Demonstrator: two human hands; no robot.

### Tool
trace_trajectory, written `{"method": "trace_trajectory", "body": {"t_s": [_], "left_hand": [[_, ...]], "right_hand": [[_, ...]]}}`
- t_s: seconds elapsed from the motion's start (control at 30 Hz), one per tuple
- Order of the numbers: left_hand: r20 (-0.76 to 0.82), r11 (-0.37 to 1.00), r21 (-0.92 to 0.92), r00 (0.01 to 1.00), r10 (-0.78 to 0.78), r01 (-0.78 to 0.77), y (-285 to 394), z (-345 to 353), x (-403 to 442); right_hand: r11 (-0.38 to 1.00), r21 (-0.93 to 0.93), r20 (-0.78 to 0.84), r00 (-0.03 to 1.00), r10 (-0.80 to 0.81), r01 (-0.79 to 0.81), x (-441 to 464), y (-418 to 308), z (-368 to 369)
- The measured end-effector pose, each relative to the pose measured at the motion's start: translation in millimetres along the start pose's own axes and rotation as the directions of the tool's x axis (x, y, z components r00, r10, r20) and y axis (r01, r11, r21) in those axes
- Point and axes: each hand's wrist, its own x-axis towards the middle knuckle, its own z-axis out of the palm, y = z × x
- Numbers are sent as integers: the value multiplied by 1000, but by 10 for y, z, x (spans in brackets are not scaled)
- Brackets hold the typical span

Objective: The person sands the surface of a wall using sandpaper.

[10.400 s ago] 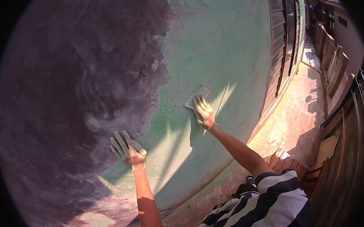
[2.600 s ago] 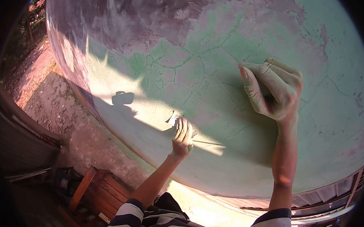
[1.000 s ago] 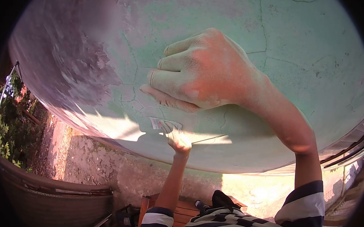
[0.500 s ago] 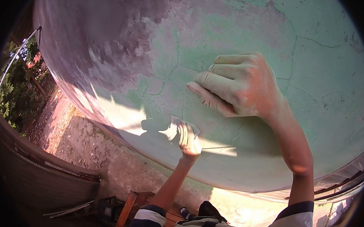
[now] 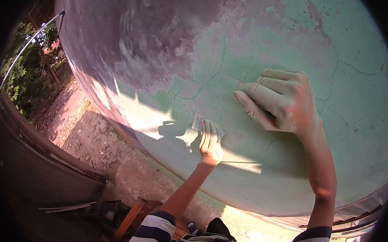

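My left hand (image 5: 210, 147) presses a small, worn sheet of paper (image 5: 197, 122) flat against the wall (image 5: 286, 160), its fingers together over the sheet. The wall has cracked pale green paint with a dark, bare-looking patch at the upper left. Higher up and closer to the camera, my right hand (image 5: 282, 100) is curled, thumb and fingers drawn together, in front of the green paint. Nothing shows between its fingers, though some fingertips are hidden. Pale dust coats both hands.
Below the wall runs a rough concrete path (image 5: 135, 171). A wooden bench (image 5: 131, 219) stands near my legs at the bottom. A dark curved sheet fence (image 5: 48, 166) and green plants (image 5: 23, 81) are on the left. Window slats (image 5: 358, 209) show at the lower right.
The view has swung, so the wall and both hands sit farther right and my right hand lower. Since the earliest frame, the paper has gone from my right hand to my left, and my right hand has curled.
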Motion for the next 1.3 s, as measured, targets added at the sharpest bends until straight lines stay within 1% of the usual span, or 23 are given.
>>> {"method": "trace_trajectory", "body": {"t_s": [0.03, 0.1, 0.13, 0.2, 0.23, 0.3, 0.33, 0.37, 0.4, 0.43, 0.53, 0.6, 0.7, 0.83, 0.9, 0.93, 1.0, 1.03, 1.07, 1.13, 1.17, 1.23, 1.3], "left_hand": [[18, 999, 22, 999, -29, 28, 2, 32, -318], [30, 997, -81, 1000, -1, 4, 1, 82, -945], [27, 997, -73, 1000, -2, 4, -8, 72, -946], [39, 993, -88, 996, 84, -80, -24, 62, -929], [107, 1000, -27, 994, -1, 4, 37, 13, -692], [18, 999, -19, 999, 39, -39, 34, -24, -165], [9, 999, -14, 999, 32, -31, 51, -65, 127], [-49, 999, -26, 998, 28, -29, 75, -111, 408], [-107, 999, -38, 994, 26, -30, 79, -133, 545], [-117, 999, -39, 993, 22, -27, 66, -118, 528], [-132, 999, -38, 991, -19, 14, 26, 16, 82], [-61, 998, 2, 997, -56, 57, -41, 135, -536], [6, 998, 44, 999, -46, 45, -63, 117, -699], [-14, 1000, 6, 1000, -12, 12, 19, -39, 154], [-89, 999, -48, 996, -21, 17, 118, -109, 519], [-82, 998, -60, 996, -30, 25, 124, -98, 433], [18, 1000, 5, 1000, 4, -4, 73, -18, 106], [38, 999, -14, 999, 39, -39, 28, 59, -230], [39, 997, 65, 998, 43, -45, 23, 133, -549], [200, 998, 52, 979, 33, -44, 70, -23, -638], [197, 998, 42, 980, 43, -52, 27, 5, -584], [42, 986, 57, 987, 154, -157, -1, 11, -136], [-46, 990, 25, 989, 138, -137, 112, -100, 551]], "right_hand": [[1000, 7, -5, 1000, -5, 5, 5, 0, -1], [1000, -3, 2, 1000, -5, 5, 14, -4, -1], [1000, 2, -2, 1000, -10, 10, 12, -9, 5], [1000, 6, -23, 1000, -3, 3, 23, -12, 16], [1000, 15, -20, 1000, -15, 16, 28, -19, 17], [1000, 15, -25, 1000, 8, -8, 38, -29, 11], [1000, 21, -21, 1000, -2, 3, 38, -29, 3], [1000, 2, 0, 1000, 4, -4, 31, -26, -6], [1000, -20, 21, 1000, 12, -11, 39, -29, -10], [1000, -22, 26, 1000, 2, -1, 51, -34, -10], [1000, -11, 30, 999, 12, -11, 47, -37, -10], [1000, -5, -4, 1000, -9, 9, 43, -20, 10], [1000, -1, 7, 1000, -5, 5, 60, -27, 3], [998, -51, 9, 1000, 24, -24, 91, -44, 27], [998, -66, 1, 1000, 13, -13, 104, -32, 48], [997, -68, 14, 1000, 22, -21, 103, -40, 56], [997, -68, -19, 999, 26, -27, 116, -48, 67], [997, -76, -15, 1000, 28, -29, 121, -49, 60], [996, -81, 3, 999, 32, -31, 123, -45, 53], [994, -98, 19, 999, 45, -43, 101, -65, 34], [993, -109, 36, 998, 44, -40, 99, -62, 21], [991, -129, 57, 998, 34, -27, 120, -43, 21], [995, -91, -48, 998, 37, -41, 123, -43, 48]]}}
